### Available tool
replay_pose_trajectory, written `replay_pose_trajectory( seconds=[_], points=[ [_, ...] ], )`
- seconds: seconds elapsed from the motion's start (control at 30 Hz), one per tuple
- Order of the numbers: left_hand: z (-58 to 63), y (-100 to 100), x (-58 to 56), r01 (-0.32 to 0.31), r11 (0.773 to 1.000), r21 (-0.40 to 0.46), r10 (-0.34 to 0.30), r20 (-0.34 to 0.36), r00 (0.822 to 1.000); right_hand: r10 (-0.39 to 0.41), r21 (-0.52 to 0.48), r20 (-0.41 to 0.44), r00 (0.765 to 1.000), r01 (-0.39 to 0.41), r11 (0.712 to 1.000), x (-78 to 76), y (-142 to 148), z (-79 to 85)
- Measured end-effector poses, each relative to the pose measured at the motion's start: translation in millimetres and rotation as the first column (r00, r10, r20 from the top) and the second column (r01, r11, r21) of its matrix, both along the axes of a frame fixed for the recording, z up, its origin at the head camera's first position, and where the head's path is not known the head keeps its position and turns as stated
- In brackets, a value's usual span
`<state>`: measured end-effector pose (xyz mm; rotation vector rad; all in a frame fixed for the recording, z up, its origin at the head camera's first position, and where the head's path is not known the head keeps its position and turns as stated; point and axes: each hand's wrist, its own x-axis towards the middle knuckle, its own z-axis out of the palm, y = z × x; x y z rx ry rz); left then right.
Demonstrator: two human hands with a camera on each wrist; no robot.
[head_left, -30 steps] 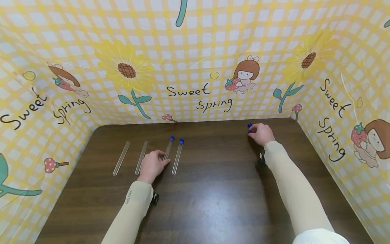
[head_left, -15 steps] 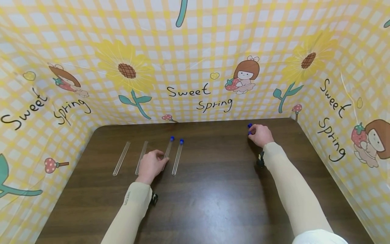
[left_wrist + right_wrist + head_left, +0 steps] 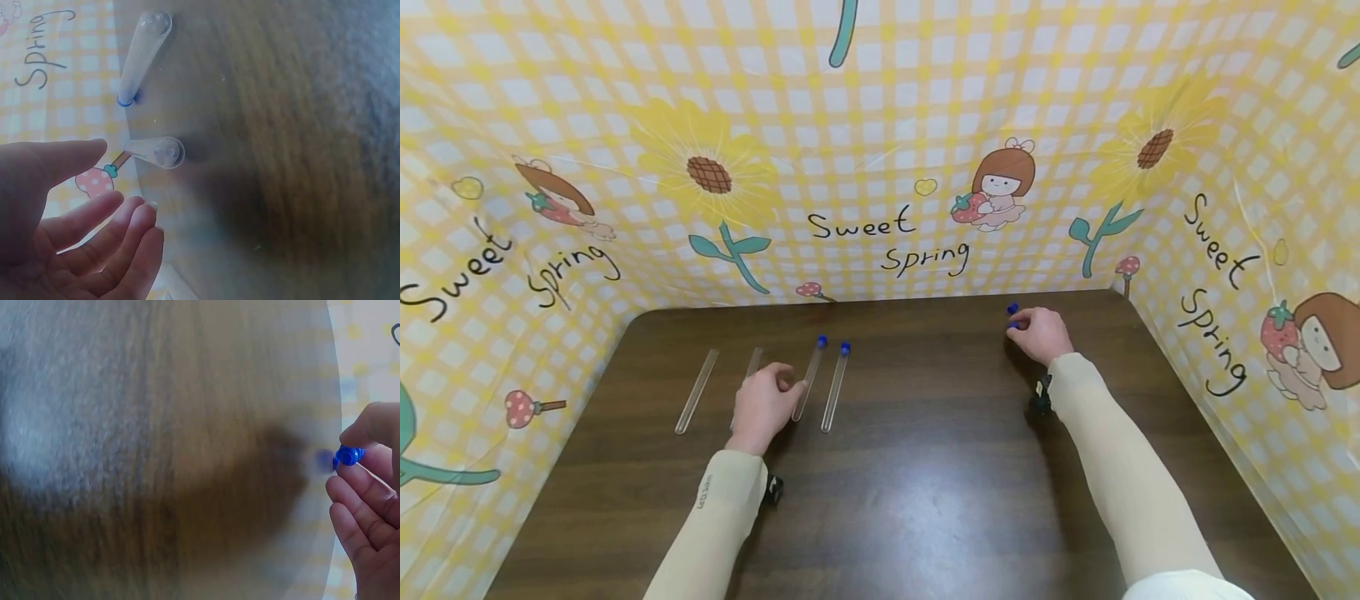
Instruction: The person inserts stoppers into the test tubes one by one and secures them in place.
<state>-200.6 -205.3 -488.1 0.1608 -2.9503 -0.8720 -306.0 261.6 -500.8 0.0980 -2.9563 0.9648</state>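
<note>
Beside a blue-capped test tube [image 3: 808, 385], my left hand [image 3: 765, 407] hovers with thumb and fingers spread apart, nothing between them in the left wrist view. It partly covers an uncapped test tube [image 3: 756, 360]. Another capped test tube [image 3: 835, 392] lies just to the right, and an uncapped test tube [image 3: 697, 392] lies at the far left. At the back right, my right hand [image 3: 1042, 333] pinches a small blue cap [image 3: 350, 455] between thumb and finger, its other fingers loosely extended. A second blue cap [image 3: 1012, 308] sits on the table just beyond.
The dark wooden table [image 3: 917, 467] has its back edge against a yellow checked cloth [image 3: 880, 158] printed with flowers and figures. This cloth also rises along the left and right sides. The test tubes lie roughly parallel, slanting away from me.
My left hand has let go of the third test tube and shifted slightly left, uncovering its lower end. My right hand stays nearly in place with the blue cap.
</note>
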Motion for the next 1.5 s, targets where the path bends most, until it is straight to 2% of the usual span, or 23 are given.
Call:
replay_pose_trajectory(
  seconds=[0.33, 0.5, 0.87, 1.13, 1.5],
  points=[
    [6.0, -3, 2.5, 0.002, 1.000, 0.012, -0.001, -0.042, 0.999, -0.027, -0.066, -0.034, 0.999, 0.024, 0.998, -0.2, -4, -0.5],
    [7.9, -7, 3.6, -0.009, 1.000, 0.029, 0.011, -0.061, 0.998, -0.033, -0.085, -0.023, 0.999, 0.031, 0.996, 2.9, -6, 1.8],
    [4.6, -24, 7.5, -0.019, 1.000, 0.006, 0.020, -0.056, 0.998, -0.029, -0.134, -0.034, 0.999, 0.024, 0.991, 8.0, -8, 3.0],
    [2.3, -36, 13.6, -0.056, 0.998, -0.008, 0.055, -0.037, 0.998, -0.033, -0.172, -0.012, 0.999, 0.031, 0.985, 12.5, -9, 4.3],
    [0.8, -42, 14.8, -0.068, 0.998, -0.010, 0.068, -0.069, 0.995, -0.026, -0.162, -0.044, 0.999, 0.019, 0.987, 15.6, -8, 1.6]
  ],
)
